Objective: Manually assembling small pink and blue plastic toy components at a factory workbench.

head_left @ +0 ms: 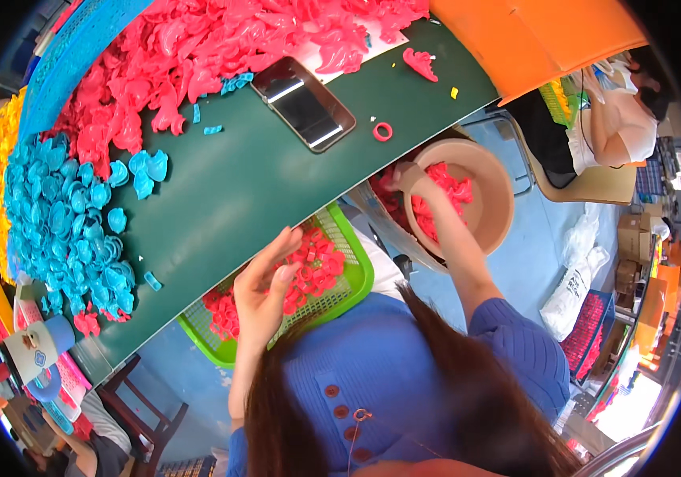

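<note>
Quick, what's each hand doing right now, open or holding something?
Left hand: open, over the green basket.
Right hand: blurred, near the tan bucket; grip cannot be told.

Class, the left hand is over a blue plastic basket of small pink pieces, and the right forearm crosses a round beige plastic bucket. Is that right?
The colour is wrong: in the head view, the plastic basket under the left hand is bright green, not blue. The rest stands.

Green counter (221,187), upper left to centre. Blue floor (525,250), right of centre. Beige chair (595,187), upper right. Brown furniture frame (146,425), lower left. White glare (630,405), lower right.
</note>
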Demonstrator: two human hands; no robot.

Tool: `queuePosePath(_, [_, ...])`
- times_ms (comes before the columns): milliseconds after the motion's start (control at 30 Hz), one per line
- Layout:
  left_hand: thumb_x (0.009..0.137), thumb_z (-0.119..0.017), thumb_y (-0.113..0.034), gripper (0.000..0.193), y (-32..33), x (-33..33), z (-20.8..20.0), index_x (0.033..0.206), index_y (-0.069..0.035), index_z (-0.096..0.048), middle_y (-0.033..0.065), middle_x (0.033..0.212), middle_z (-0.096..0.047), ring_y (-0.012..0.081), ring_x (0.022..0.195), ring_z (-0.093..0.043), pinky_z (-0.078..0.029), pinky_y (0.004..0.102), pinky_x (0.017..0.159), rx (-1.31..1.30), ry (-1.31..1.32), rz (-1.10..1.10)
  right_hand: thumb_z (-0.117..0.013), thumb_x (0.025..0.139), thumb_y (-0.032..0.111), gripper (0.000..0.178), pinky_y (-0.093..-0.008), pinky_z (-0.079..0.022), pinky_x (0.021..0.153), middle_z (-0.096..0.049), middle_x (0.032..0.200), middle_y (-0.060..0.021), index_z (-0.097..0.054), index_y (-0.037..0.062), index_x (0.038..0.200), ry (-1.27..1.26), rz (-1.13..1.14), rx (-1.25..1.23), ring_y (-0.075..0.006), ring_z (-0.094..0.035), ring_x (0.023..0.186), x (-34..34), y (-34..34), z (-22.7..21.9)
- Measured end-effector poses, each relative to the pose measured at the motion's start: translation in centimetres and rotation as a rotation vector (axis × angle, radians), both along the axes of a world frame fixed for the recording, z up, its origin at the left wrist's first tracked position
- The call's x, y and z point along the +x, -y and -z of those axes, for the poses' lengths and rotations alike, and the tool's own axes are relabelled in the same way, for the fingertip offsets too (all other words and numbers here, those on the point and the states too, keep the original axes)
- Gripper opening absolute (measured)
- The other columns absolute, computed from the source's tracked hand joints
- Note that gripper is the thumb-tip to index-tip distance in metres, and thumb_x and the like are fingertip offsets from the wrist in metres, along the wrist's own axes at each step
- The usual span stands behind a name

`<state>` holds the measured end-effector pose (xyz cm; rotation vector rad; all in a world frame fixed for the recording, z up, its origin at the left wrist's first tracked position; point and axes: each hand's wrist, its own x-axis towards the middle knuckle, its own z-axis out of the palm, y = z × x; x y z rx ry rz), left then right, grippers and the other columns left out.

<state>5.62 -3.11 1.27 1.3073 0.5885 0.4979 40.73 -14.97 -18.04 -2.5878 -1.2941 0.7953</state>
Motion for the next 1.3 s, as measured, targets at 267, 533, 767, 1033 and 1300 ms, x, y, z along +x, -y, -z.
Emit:
queuePosePath(267, [0.092, -0.050, -0.010, 0.035, -0.5, -0.1, -0.3, 0.124, 0.003, -0.048, 0.0167, 0.119, -0.056, 0.0231, 0.111, -0.054, -0.047, 0.0321, 0.090, -0.066, 0.005, -0.071, -0.064, 0.079, 0.023, 0.026, -0.0297, -0.049, 0.073, -0.066, 0.089, -0.0119, -0.067, 0.0013, 0.094, 0.155, -0.002, 0.578, -0.0191, -0.063, 0.083, 4.1, -10.2, -23.6])
queuePosePath(533, [0.092, -0.050, -0.008, 0.032, -1.1, -0.6, 0.0, 0.122, 0.004, -0.050, 0.0164, 0.116, -0.058, 0.0222, 0.110, -0.055, -0.047, 0.0315, 0.091, -0.044, -0.027, -0.137, -0.066, 0.075, 0.019, 0.020, -0.0348, -0.048, 0.079, -0.065, 0.089, -0.0112, -0.068, 0.0087, 0.092, 0.435, -0.095, 0.641, -0.0257, -0.061, 0.086, 8.2, -18.6, -17.0])
queuePosePath(767, [0.091, -0.048, -0.003, 0.032, -1.8, -0.1, -0.6, 0.122, 0.003, -0.050, 0.0156, 0.115, -0.058, 0.0207, 0.108, -0.056, -0.047, 0.0294, 0.089, -0.020, -0.034, -0.112, -0.066, 0.076, 0.014, 0.014, -0.0307, -0.048, 0.073, -0.066, 0.083, -0.0084, -0.068, 0.0085, 0.089, 0.529, -0.202, 1.037, -0.0222, -0.060, 0.080, 8.0, -17.1, -20.0])
queuePosePath(1033, [0.081, -0.062, 0.001, 0.065, -1.6, 3.8, -2.3, 0.138, -0.001, -0.030, 0.0173, 0.135, -0.040, 0.0240, 0.123, -0.042, -0.041, 0.0363, 0.098, 0.002, 0.318, -0.258, -0.067, 0.077, 0.008, 0.012, -0.0242, -0.044, 0.064, -0.064, 0.082, -0.0048, -0.067, 0.0019, 0.088, -0.547, -0.205, 0.847, -0.0114, -0.059, 0.075, -11.6, -12.5, -25.9])
queuePosePath(1300, [0.081, -0.064, -0.003, 0.060, -1.6, -0.1, -0.6, 0.133, 0.004, -0.034, 0.0180, 0.133, -0.043, 0.0230, 0.120, -0.045, -0.038, 0.0357, 0.101, -0.080, 0.349, -0.312, -0.071, 0.073, 0.005, 0.010, -0.0245, -0.044, 0.063, -0.064, 0.077, -0.0052, -0.066, 0.0007, 0.081, -0.704, -0.213, 0.830, -0.0106, -0.057, 0.070, -19.0, -11.9, -22.4])
